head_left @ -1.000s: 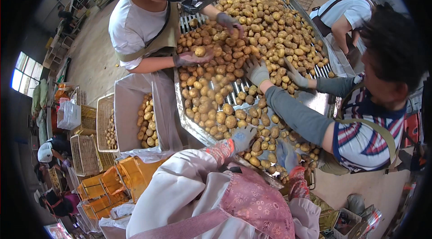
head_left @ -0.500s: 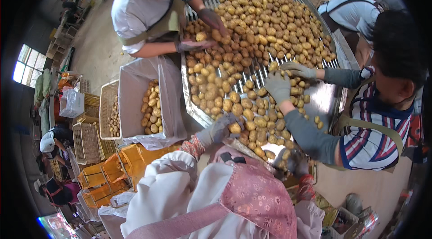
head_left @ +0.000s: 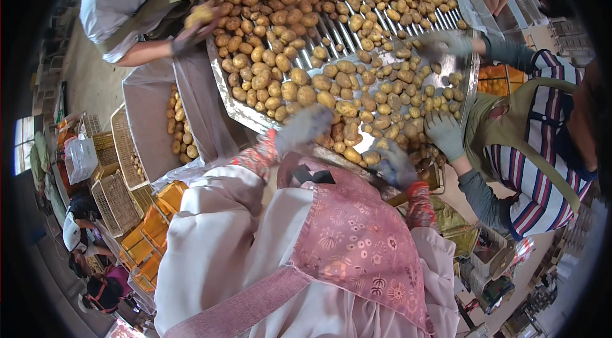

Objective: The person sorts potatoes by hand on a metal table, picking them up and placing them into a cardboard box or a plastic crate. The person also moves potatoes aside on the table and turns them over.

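My left hand, in a grey work glove, reaches over the near edge of the sorting table among the potatoes. Motion smears its fingers, so any potato under it is hidden. At the table's near right corner is my right hand, also gloved. Its fingers are spread against a few small potatoes, and no potato shows in its grip. The metal sorting table carries a loose layer of brown potatoes, thicker toward the far side, where roller bars show between them.
A co-worker's gloved hands work at the right side of the table. Another co-worker at the far left holds a potato. Left of the table stands a plastic-lined bin with potatoes, beside crates and orange baskets.
The view has shifted, with the table now higher and further left. My left hand has left the potato it was on. The right co-worker's hands have moved apart; the left co-worker has lifted a potato away.
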`<state>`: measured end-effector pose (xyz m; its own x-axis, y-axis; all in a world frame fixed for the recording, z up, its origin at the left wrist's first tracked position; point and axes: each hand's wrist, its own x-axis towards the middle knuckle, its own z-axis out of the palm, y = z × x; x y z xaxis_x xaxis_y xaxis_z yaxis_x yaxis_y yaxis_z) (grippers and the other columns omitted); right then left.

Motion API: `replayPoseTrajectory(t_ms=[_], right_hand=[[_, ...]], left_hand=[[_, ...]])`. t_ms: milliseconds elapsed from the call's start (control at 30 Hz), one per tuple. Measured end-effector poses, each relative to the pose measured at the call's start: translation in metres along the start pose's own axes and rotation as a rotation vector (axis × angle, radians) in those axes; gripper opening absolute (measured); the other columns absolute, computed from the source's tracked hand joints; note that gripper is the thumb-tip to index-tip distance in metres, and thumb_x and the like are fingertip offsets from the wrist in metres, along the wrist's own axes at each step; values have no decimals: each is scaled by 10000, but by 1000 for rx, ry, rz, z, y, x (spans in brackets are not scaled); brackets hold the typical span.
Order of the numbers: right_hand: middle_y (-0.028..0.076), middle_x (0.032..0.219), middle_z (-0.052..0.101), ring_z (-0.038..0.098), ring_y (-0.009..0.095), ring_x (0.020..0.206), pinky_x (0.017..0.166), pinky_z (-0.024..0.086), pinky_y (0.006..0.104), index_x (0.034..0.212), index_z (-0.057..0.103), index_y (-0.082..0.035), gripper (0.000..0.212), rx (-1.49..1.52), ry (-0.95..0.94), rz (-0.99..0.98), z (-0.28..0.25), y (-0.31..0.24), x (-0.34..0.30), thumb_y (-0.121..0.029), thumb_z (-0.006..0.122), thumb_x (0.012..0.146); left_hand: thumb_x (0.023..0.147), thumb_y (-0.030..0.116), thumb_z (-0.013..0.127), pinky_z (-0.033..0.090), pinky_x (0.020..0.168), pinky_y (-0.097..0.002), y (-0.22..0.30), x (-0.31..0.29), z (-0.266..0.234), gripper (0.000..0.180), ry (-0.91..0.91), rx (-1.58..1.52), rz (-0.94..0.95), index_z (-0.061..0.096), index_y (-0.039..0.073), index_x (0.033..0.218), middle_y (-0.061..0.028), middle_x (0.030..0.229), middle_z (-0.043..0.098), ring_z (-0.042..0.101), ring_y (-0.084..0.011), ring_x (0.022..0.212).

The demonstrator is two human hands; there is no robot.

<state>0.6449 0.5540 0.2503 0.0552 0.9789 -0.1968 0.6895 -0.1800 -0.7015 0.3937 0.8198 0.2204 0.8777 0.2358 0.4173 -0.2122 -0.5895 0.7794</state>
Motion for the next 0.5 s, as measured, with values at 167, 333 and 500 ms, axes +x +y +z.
replayPoseTrajectory(t_ms=[167, 333, 500], right_hand=[[142, 1135, 658, 659, 244, 932, 832, 516, 329, 1204, 629, -32, 262, 238, 326, 383, 11, 81, -68, -138, 544, 979], [66, 957, 632, 623, 169, 818, 751, 514, 296, 1217, 600, -40, 292, 693, 296, 293, 55, 69, -53, -224, 566, 992], [169, 1208, 639, 620, 334, 1108, 952, 485, 393, 1265, 609, -120, 314, 35, 12, 58, 24, -4, -22, -189, 574, 960]], left_hand=[[932, 114, 576, 549, 785, -352, -10, 29, -104, 273, 21, 66, -822, 627, 34, 1188, -137, 1006, 722, 704, -263, 833], [852, 208, 654, 529, 821, -475, -24, 61, -89, 556, -310, 560, -774, 488, 53, 1359, -263, 1025, 688, 670, -430, 950], [927, 256, 650, 527, 826, -384, -32, 65, -40, 489, 140, -180, -824, 530, -5, 1323, -280, 1059, 683, 682, -364, 943]])
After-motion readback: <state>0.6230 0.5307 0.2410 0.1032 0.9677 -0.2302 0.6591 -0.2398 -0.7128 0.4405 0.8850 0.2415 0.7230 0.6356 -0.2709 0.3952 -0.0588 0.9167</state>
